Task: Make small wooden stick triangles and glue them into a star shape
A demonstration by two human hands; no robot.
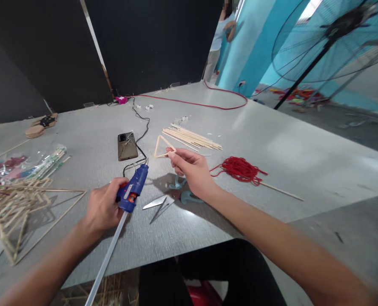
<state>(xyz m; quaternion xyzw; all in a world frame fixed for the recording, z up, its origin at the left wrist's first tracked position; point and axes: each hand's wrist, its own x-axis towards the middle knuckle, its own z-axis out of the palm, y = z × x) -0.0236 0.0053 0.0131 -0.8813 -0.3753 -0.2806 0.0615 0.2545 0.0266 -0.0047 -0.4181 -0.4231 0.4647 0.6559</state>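
The left hand (104, 204) grips a blue hot-glue gun (134, 187), a long translucent glue stick (107, 257) trailing from its back. The right hand (191, 170) pinches one corner of a small wooden-stick triangle (157, 146), held over the table (255, 136) just beside a bundle of thin sticks (193, 138). Open scissors (172, 196) lie partly under the right hand; red yarn (240, 168) lies to its right.

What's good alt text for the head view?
A person's left hand holds a blue glue gun while the right hand pinches a small wooden triangle above a gray table. Open scissors, a phone, thin sticks and red yarn lie on it.
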